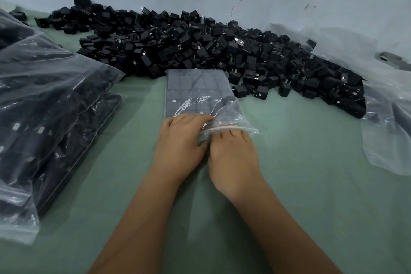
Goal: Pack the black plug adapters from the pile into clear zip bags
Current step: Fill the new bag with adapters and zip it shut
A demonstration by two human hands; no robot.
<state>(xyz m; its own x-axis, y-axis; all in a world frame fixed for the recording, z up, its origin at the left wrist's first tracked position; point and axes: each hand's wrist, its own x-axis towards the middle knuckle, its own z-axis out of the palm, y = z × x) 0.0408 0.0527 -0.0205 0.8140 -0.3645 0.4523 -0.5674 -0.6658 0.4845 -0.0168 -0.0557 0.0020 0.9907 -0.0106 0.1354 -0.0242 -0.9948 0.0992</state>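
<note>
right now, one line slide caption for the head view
Both hands, left and right, work the mouth of a filled zip bag before the adapter pile.

A single head-worn view looks forward and down, close over the green table (300,184).

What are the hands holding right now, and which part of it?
Both hands hold the clear zip bag of adapters at its open near end: the left hand on its left side, the right hand with fingers tucked in at the zip strip.
</note>
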